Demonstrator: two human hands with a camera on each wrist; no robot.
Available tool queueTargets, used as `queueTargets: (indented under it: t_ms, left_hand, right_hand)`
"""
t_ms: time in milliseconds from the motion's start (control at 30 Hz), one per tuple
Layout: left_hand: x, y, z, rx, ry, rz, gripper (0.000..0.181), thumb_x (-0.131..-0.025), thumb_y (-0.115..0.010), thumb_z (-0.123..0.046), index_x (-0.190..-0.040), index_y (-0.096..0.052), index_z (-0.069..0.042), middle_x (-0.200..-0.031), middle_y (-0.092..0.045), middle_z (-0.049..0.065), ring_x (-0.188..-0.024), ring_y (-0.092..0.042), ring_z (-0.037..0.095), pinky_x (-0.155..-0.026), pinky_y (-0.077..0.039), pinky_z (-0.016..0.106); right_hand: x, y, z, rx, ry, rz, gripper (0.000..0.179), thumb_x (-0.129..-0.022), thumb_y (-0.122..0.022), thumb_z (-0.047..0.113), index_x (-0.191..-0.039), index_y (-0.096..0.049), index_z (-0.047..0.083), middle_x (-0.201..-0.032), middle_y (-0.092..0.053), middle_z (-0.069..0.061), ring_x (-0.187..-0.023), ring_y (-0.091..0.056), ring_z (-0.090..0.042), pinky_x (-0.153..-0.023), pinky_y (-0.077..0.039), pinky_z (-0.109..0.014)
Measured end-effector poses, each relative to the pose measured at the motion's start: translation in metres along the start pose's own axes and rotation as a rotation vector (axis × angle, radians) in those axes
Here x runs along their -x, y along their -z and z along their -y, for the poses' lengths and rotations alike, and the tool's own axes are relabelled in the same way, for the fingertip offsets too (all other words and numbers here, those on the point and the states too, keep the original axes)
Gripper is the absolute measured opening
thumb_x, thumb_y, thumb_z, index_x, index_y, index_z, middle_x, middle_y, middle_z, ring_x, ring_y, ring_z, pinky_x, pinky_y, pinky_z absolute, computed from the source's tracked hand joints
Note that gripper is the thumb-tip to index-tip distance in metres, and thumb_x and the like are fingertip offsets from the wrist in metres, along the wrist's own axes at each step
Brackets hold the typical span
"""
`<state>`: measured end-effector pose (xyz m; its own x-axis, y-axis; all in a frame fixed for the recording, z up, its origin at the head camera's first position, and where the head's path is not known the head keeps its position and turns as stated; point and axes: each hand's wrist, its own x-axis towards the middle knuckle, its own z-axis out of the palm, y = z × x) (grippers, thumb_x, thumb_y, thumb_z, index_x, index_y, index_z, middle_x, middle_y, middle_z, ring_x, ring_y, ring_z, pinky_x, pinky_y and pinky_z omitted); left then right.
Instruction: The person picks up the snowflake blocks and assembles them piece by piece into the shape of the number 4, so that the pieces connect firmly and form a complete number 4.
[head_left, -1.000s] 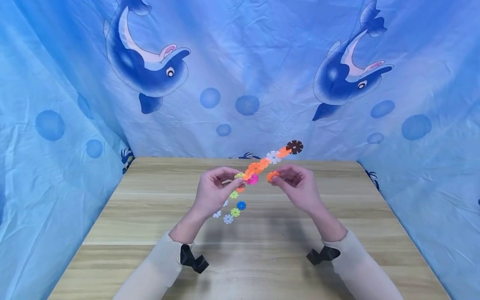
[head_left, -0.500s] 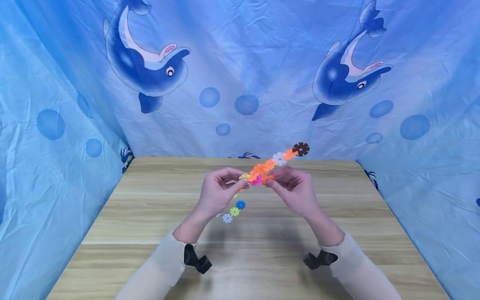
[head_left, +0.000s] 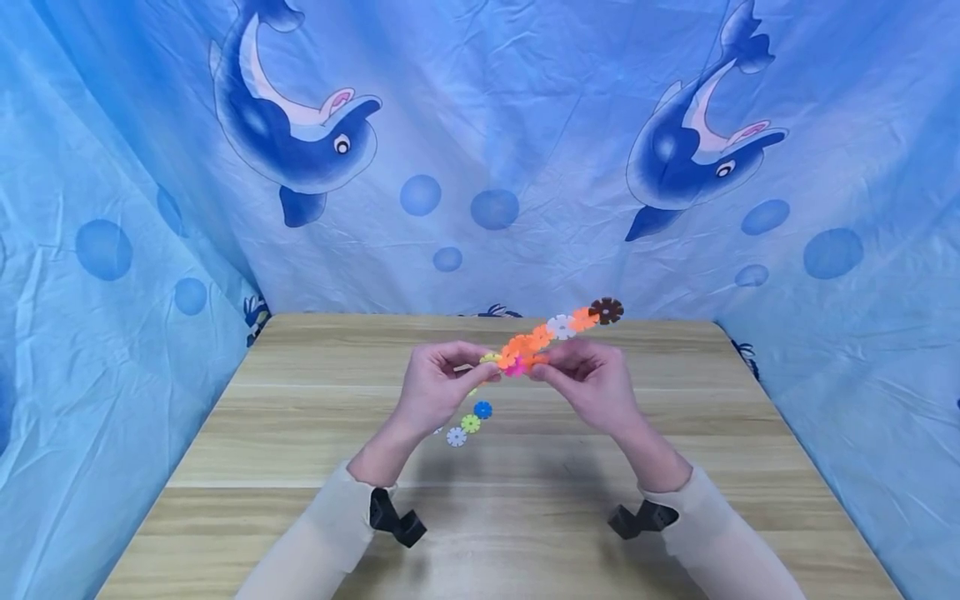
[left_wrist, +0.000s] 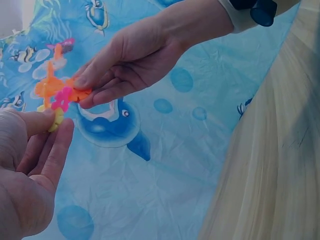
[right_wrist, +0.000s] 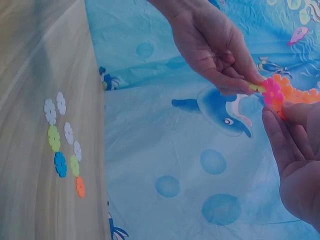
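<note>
A chain of interlocking snowflake discs is held above the table in the head view, mostly orange discs [head_left: 536, 337] with a white disc [head_left: 561, 327] and a brown disc [head_left: 606, 311] at its far end. My left hand [head_left: 438, 383] pinches a yellow-green disc [left_wrist: 58, 120] at the chain's near end. Beside it sits a pink disc [right_wrist: 273, 92]. My right hand [head_left: 592, 383] pinches a single orange disc [left_wrist: 81, 94] between thumb and fingers, its edge against the pink disc. Whether their slots are engaged cannot be made out.
Loose snowflake discs lie on the wooden table [head_left: 495, 533] beneath my left hand: a blue one [right_wrist: 60, 164], a green one [right_wrist: 54, 138], a white one [right_wrist: 50, 111] and several others. A blue dolphin-print curtain [head_left: 525, 100] surrounds the table's back and sides.
My right hand has moved left, bringing its orange disc from apart up to the pink disc. The chain has shifted slightly right, and its brown end has dipped.
</note>
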<state>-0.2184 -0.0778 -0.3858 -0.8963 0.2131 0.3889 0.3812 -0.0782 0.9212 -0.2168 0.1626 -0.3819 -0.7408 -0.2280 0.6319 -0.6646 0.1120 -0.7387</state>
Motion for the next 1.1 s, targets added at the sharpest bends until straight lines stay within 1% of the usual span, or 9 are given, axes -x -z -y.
queueTargets:
  t_ms: [67, 200, 300, 433, 600, 700, 867, 1000, 1100]
  left_hand:
    - [0.000, -0.001, -0.001, 0.006, -0.004, -0.001, 0.017, -0.091, -0.079, 0.003, -0.107, -0.078, 0.008, -0.103, -0.078, 0.027, -0.081, -0.080, 0.013, -0.083, -0.067, 0.034]
    - [-0.001, -0.002, -0.005, 0.019, -0.033, -0.020, 0.018, -0.090, -0.080, 0.004, -0.107, -0.078, 0.008, -0.103, -0.078, 0.027, -0.082, -0.081, 0.013, -0.082, -0.067, 0.033]
    - [-0.002, -0.001, -0.008, 0.020, -0.056, -0.033, 0.017, -0.090, -0.080, 0.004, -0.107, -0.077, 0.009, -0.100, -0.080, 0.021, -0.082, -0.081, 0.013, -0.083, -0.067, 0.033]
    - [-0.003, 0.003, -0.010, 0.034, -0.067, -0.053, 0.017, -0.091, -0.078, 0.005, -0.108, -0.077, 0.010, -0.094, -0.080, 0.009, -0.082, -0.081, 0.013, -0.085, -0.067, 0.034]
    - [-0.002, 0.009, -0.011, 0.016, -0.068, -0.085, 0.019, -0.092, -0.080, 0.001, -0.109, -0.077, 0.008, -0.092, -0.081, 0.001, -0.082, -0.081, 0.013, -0.086, -0.067, 0.033]
    - [-0.002, 0.011, -0.011, 0.012, -0.066, -0.088, 0.020, -0.092, -0.081, -0.001, -0.109, -0.077, 0.007, -0.092, -0.080, 0.000, -0.082, -0.081, 0.013, -0.086, -0.067, 0.033]
    - [-0.002, 0.011, -0.012, 0.059, -0.075, -0.076, 0.020, -0.093, -0.078, 0.003, -0.110, -0.075, 0.012, -0.091, -0.078, -0.004, -0.082, -0.081, 0.012, -0.088, -0.067, 0.034]
    - [-0.002, 0.011, -0.012, 0.082, -0.081, -0.073, 0.022, -0.093, -0.078, 0.001, -0.111, -0.073, 0.014, -0.093, -0.078, -0.003, -0.082, -0.080, 0.011, -0.087, -0.067, 0.034]
    - [-0.001, 0.011, -0.011, 0.080, -0.080, -0.071, 0.022, -0.093, -0.078, 0.002, -0.111, -0.074, 0.014, -0.092, -0.078, -0.004, -0.081, -0.080, 0.011, -0.086, -0.067, 0.034]
  right_hand:
    - [-0.001, 0.000, 0.001, -0.007, 0.008, 0.001, 0.010, -0.087, -0.081, -0.010, -0.094, -0.078, -0.005, -0.088, -0.081, -0.013, -0.055, -0.064, -0.002, -0.042, -0.043, -0.016]
    - [-0.003, 0.000, 0.001, -0.015, 0.022, -0.008, 0.016, -0.086, -0.079, -0.014, -0.100, -0.078, -0.006, -0.094, -0.083, 0.004, -0.070, -0.076, -0.005, -0.050, -0.054, -0.018]
    - [-0.004, -0.001, -0.001, -0.027, 0.009, 0.028, 0.024, -0.086, -0.080, -0.013, -0.109, -0.076, -0.008, -0.101, -0.084, -0.005, -0.082, -0.079, -0.008, -0.065, -0.064, -0.023]
    - [-0.005, -0.005, -0.018, 0.021, -0.093, 0.177, 0.029, -0.090, -0.080, -0.006, -0.118, -0.075, -0.003, -0.109, -0.081, -0.019, -0.095, -0.080, -0.013, -0.085, -0.067, -0.029]
    - [-0.005, -0.018, -0.052, 0.224, -0.200, 0.411, 0.024, -0.096, -0.079, 0.007, -0.119, -0.079, 0.010, -0.114, -0.082, -0.007, -0.102, -0.079, -0.015, -0.091, -0.066, -0.029]
    - [-0.004, -0.028, -0.068, 0.307, -0.223, 0.525, 0.025, -0.097, -0.077, 0.008, -0.122, -0.078, 0.010, -0.118, -0.081, -0.007, -0.106, -0.078, -0.019, -0.092, -0.066, -0.033]
    - [-0.001, -0.049, -0.087, 0.352, -0.222, 0.638, 0.032, -0.098, -0.073, 0.003, -0.129, -0.072, 0.000, -0.126, -0.077, -0.017, -0.112, -0.075, -0.030, -0.093, -0.066, -0.040]
    - [0.003, -0.066, -0.097, 0.444, -0.198, 0.694, 0.035, -0.097, -0.073, 0.005, -0.132, -0.070, 0.001, -0.123, -0.076, -0.014, -0.100, -0.074, -0.031, -0.093, -0.065, -0.039]
    - [0.007, -0.073, -0.101, 0.537, -0.201, 0.743, 0.034, -0.098, -0.073, 0.006, -0.132, -0.071, 0.005, -0.119, -0.077, -0.010, -0.098, -0.073, -0.026, -0.095, -0.062, -0.036]
